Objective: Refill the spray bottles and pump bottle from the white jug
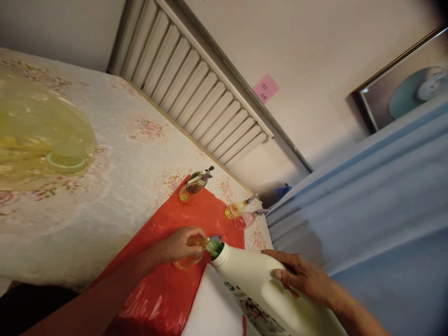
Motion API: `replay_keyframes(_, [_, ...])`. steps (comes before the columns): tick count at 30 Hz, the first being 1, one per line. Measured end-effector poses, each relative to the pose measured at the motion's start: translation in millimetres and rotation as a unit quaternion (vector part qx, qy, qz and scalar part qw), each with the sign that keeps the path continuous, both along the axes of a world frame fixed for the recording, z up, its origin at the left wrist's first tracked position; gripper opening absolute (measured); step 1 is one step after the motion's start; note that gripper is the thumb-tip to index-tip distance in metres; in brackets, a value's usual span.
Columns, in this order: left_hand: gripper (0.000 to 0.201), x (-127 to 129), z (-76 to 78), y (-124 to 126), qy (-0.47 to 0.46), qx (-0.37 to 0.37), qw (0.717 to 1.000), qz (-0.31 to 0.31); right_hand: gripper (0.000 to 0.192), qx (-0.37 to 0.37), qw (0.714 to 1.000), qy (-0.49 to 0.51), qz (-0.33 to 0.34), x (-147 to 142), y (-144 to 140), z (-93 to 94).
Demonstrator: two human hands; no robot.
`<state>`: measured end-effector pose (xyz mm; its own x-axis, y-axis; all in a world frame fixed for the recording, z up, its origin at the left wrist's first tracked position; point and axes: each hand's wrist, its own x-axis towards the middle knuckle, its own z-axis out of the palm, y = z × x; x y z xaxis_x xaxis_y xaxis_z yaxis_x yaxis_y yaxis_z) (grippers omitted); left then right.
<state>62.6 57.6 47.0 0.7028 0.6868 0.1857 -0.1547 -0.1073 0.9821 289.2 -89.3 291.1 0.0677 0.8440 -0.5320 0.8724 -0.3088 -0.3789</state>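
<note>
Head view: your two hands meet over the red plastic sheet spread on the flowered tablecloth.
Left hand: your left hand is closed around the small amber bottle, fingers wrapped over its upper part; the bottle rests on the sheet.
Right hand: your right hand lies spread over the body of the big white jug, fingers curled round its side, gripping it tipped toward the small bottle.
Spout: the jug's green mouth sits just beside the small bottle's neck, almost touching; whether liquid is running, you cannot tell.
Doing it well: hold the small bottle upright and steady, line the green mouth over its opening, tip the jug slowly, and watch the fill level.
Nearby: three pump bottles stand further back, one with a dark pump and a yellow and pink pair near the table edge.
</note>
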Motion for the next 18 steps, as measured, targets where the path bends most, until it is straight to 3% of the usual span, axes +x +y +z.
replay_keyframes(18, [0.024,1.9,-5.2,2.3,0.000,0.023,1.000,0.006,0.073,0.004,1.000,0.008,-0.002,3.2,-0.5,-1.7])
